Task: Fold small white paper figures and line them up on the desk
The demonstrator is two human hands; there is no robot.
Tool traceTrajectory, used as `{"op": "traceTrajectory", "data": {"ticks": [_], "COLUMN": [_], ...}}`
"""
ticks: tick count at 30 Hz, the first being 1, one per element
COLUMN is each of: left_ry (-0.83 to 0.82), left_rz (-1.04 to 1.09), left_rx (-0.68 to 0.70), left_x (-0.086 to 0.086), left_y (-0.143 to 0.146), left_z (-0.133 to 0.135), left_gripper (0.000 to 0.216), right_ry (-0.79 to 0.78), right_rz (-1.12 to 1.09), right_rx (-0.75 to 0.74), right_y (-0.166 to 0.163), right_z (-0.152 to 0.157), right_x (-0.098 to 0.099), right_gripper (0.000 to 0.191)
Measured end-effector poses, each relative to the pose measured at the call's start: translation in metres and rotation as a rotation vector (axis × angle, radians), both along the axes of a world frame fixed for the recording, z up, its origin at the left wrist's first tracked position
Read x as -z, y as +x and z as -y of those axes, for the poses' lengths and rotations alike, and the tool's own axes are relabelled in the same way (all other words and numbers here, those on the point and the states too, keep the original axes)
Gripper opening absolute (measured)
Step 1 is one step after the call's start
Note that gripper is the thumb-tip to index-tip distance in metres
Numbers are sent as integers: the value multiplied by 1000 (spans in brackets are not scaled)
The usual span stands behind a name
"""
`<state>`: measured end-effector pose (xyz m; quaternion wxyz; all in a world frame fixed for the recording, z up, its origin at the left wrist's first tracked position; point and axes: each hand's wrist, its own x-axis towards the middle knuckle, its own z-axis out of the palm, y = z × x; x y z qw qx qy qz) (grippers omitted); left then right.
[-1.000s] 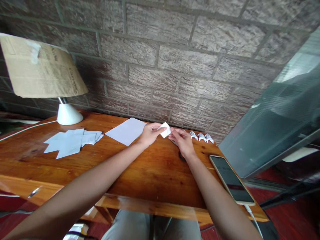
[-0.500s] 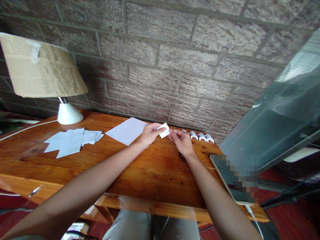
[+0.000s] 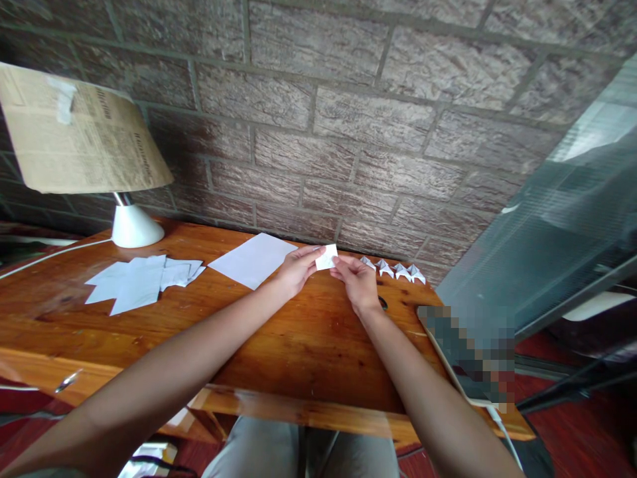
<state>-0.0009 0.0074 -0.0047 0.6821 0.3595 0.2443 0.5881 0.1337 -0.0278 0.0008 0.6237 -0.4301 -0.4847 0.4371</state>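
A small white folded paper (image 3: pixel 326 257) is held up above the far part of the wooden desk. My left hand (image 3: pixel 297 269) pinches it from the left, thumb on its near face. From the right, my right hand (image 3: pixel 355 277) grips its lower right edge between thumb and fingers. Fold details on the paper are too small to tell. Just beyond my right hand stands a row of several folded paper pieces (image 3: pixel 401 271) with pointed tips. A larger white sheet (image 3: pixel 253 260) lies flat behind my left hand.
Loose white paper pieces (image 3: pixel 137 282) overlap on the left of the desk (image 3: pixel 298 352). A lamp (image 3: pixel 137 226) stands behind them. On the right lies a tablet (image 3: pixel 460 358) with a cable. A small dark ring-shaped thing (image 3: pixel 383 303) sits by my right wrist. A brick wall (image 3: pixel 308 146) bounds the back.
The small paper has turned from a diamond-like tilt to nearly upright. My right hand has shifted slightly left, uncovering more of the folded row and the dark ring-shaped thing.
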Motion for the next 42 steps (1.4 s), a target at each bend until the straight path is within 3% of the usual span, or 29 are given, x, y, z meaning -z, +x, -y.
{"op": "traceTrajectory", "data": {"ticks": [18, 33, 42], "left_ry": [-32, 52, 67], "left_rz": [-87, -30, -42], "left_rx": [56, -3, -39], "left_x": [-4, -13, -13], "left_y": [-6, -4, -4], "left_z": [1, 7, 4], "left_gripper": [31, 28, 28], "right_ry": [0, -62, -49], "right_rz": [-48, 9, 17], "right_rx": [27, -188, -180], "right_y": [1, -5, -7], "right_z": [-1, 5, 7], "right_x": [3, 3, 2], "right_gripper": [31, 32, 32]}}
